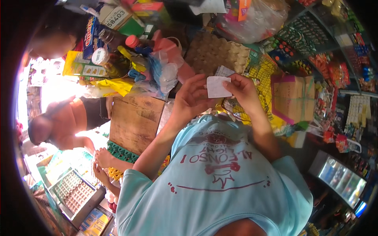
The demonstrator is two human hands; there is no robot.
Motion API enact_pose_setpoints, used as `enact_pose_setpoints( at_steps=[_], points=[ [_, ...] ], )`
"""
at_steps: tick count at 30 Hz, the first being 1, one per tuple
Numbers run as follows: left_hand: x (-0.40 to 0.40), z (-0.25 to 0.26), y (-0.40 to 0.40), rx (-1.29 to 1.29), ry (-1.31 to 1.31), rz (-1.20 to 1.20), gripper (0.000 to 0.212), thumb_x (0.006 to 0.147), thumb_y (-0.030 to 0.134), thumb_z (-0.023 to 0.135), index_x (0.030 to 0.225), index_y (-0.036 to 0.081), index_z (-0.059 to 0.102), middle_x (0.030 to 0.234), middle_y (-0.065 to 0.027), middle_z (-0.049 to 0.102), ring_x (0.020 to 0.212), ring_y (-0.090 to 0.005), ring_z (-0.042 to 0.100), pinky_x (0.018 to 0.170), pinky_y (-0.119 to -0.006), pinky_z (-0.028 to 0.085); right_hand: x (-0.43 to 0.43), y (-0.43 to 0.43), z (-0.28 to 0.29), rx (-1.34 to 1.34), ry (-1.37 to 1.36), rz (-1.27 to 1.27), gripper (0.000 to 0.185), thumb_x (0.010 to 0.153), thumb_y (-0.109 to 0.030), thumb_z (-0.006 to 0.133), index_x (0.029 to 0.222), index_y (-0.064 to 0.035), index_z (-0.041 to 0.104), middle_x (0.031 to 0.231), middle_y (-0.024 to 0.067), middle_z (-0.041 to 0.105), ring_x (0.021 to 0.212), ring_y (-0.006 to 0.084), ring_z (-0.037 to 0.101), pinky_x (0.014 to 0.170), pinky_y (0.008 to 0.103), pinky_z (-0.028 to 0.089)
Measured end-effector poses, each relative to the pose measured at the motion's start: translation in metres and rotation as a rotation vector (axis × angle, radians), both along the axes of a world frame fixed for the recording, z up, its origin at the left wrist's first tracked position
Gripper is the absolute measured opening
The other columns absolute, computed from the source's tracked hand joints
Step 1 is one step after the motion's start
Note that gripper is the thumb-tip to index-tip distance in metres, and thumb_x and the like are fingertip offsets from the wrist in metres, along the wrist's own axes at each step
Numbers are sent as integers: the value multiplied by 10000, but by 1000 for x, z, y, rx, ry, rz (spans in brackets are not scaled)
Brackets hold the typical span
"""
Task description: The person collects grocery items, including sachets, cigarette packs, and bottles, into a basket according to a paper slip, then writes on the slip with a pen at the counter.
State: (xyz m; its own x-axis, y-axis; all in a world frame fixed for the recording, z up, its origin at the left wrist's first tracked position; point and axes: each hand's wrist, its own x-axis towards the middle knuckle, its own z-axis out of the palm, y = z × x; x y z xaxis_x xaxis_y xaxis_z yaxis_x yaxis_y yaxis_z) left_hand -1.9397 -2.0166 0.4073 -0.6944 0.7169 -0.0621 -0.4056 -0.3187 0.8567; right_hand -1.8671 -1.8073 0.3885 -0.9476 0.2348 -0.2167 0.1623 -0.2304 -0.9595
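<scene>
My right hand pinches a small white paper slip between thumb and fingers at its right edge. Faint writing shows on the slip. A second, creased paper slip with markings sticks out behind it, close to the fingers of the same hand; whether they grip it is unclear. Beside the white slip's left edge is my left hand, palm turned inward and fingers apart and bent. Its fingertips come right up to the slip, and I cannot tell if they touch it.
Beyond my hands lies a cardboard egg tray. Jars and plastic packets crowd the left, near a wooden board. At right stand a cardboard box and shelves of packaged goods. Another person stands at left, beyond more eggs.
</scene>
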Motion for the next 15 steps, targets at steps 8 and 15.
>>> enact_pose_setpoints(
  at_steps=[8, 15],
  points=[
    [7, -7, 10, -152, 22, 8, 412, 900, -78, 667, 1306, -39, 615, 1105, -81, 676, 1063, -183, 676, 929, -295, 555, 6, 0, -14, -5, 1, -25, 99, 989, -107, 700, 1002, -11, 684, 852, -5, 693, 781, 29, 612, 678, 190, 461],
    [-11, -36, -18, -525, 277, -131, 331, 891, -44, 659, 1219, -14, 691, 857, -26, 627, 786, -105, 674, 694, -253, 546, -8, 38, -87, 400, -25, -91, 103, 978, -68, 686, 1061, -7, 691, 901, 22, 713, 796, 80, 641, 720, 232, 508]
  ],
)
